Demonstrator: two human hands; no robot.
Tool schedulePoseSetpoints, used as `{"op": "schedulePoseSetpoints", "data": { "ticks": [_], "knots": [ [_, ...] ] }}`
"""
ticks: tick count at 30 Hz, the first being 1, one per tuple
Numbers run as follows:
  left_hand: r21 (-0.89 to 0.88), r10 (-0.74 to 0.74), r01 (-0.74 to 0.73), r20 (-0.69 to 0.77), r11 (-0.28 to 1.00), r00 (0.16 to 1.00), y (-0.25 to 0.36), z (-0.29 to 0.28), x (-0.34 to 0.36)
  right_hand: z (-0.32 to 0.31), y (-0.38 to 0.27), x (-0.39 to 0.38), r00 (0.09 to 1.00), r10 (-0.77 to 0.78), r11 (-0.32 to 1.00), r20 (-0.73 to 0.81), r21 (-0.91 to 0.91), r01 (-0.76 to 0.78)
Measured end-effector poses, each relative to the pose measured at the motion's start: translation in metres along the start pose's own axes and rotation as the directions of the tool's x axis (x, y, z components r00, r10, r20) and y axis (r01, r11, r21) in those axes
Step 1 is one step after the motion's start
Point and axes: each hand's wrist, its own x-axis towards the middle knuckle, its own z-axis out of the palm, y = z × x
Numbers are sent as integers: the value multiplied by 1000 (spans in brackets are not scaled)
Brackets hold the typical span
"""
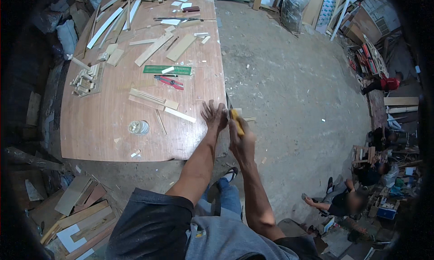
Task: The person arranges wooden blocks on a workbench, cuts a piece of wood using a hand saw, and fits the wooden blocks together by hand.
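At the table's right edge my right hand (pixel 242 140) is closed round the yellow handle of a hand saw (pixel 237 121). Its thin dark blade points away from me along the edge, partly hidden and slightly blurred. Just left of it my left hand (pixel 214 117) lies on the tabletop with fingers spread, its thumb side close to the saw. A pale strip of wood (pixel 250 119) sticks out past the edge beyond my right hand; where it runs under my hands is hidden. Left of my hands lie a white strip (pixel 180 115) and a flat wooden piece (pixel 153 98).
The wooden table (pixel 104 138) holds a glass jar (pixel 139 127), red pliers (pixel 170 82), a green ruler (pixel 181 70), a stacked wooden model (pixel 86 81) and several offcuts. Boards (pixel 86 219) lean at lower left. Several people sit at the right, one in dark clothes (pixel 346 203).
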Motion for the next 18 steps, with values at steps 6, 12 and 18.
{"op": "schedulePoseSetpoints", "data": {
  "ticks": [6,12,18],
  "knots": [
    [12,28,-27,-51,1000,998,12,-11,-9,7,4,6,997,-47,999,-58,-22,45],
    [15,0,2,-94,1000,996,-10,-13,-4,-5,-15,-29,1000,-4,997,1,72,4],
    [-53,34,-40,-112,998,993,-10,2,-5,1,-7,-3,996,60,997,60,-53,-57]
  ]
}}
